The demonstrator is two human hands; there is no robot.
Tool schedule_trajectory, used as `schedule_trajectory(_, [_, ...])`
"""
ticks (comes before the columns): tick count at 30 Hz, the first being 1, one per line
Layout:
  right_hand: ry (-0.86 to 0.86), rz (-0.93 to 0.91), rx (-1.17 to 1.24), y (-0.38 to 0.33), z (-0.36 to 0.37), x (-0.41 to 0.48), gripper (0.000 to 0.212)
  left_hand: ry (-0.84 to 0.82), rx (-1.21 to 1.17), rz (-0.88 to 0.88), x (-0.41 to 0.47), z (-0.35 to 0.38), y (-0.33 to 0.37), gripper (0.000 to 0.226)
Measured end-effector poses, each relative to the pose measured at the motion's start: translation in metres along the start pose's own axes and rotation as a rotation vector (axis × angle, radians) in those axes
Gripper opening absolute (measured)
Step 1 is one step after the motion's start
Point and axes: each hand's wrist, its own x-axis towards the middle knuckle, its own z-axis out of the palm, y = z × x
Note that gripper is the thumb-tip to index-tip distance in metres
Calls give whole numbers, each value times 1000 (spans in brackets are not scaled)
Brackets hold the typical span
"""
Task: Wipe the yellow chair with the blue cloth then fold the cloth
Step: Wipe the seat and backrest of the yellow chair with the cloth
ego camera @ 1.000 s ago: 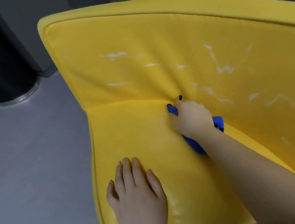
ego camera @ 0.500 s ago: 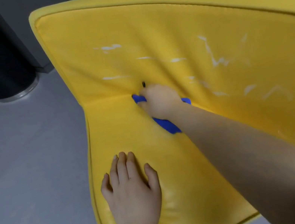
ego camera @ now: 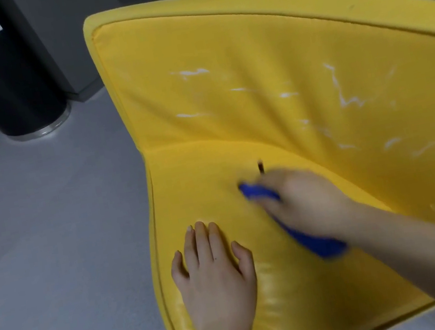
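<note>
**Wipe in progress, seat only; backrest + fold still to do**

Head view (only view): right hand (ego camera: 304, 202) is clenched over the blue cloth (ego camera: 316, 243), pressing it flat on the seat of the yellow chair (ego camera: 216, 34), near the crease where seat meets backrest. Hand and cloth are motion-blurred, so likely mid-stroke. Cloth is bunched; one end pokes out past the fingers, the rest trails under the wrist. Left hand (ego camera: 213, 261) lies open, palm down on the seat front, grasping nothing, just beside the cloth hand; prob. steadying the chair.

Progress, as a judgement: wiping is underway, not finished. White streaks (ego camera: 343, 96) are spread across the backrest, well apart from the cloth, so that area looks unwiped. Seat near the hands looks clean w/ some sheen at the front. Small dark mark (ego camera: 260, 166) sits just beyond the cloth; can't tell what it is. Fold not yet begun.
</note>
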Motion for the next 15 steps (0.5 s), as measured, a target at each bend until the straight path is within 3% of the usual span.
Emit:
schedule_trajectory(2, [151, 148, -80, 15, 5, 62, 26, 10, 3, 2, -1, 0, 1, 52])
schedule_trajectory(5, [85, 287, -104, 27, 28, 113, 23, 9, -2, -9, 0, 0, 3, 53])
schedule_trajectory(9, [13, 106, 59, 6, 32, 32, 19, -5, 0, -8, 1, -2, 2, 53])
schedule_trajectory(13, [-275, 36, 149, -34, 18, -50, 19, -55, 17, 1, 1, -5, -1, 53])
schedule_trajectory(15, [-210, 39, 156, -35, 8, -44, 18, -54, 14, 4, 1, -5, -1, 52])
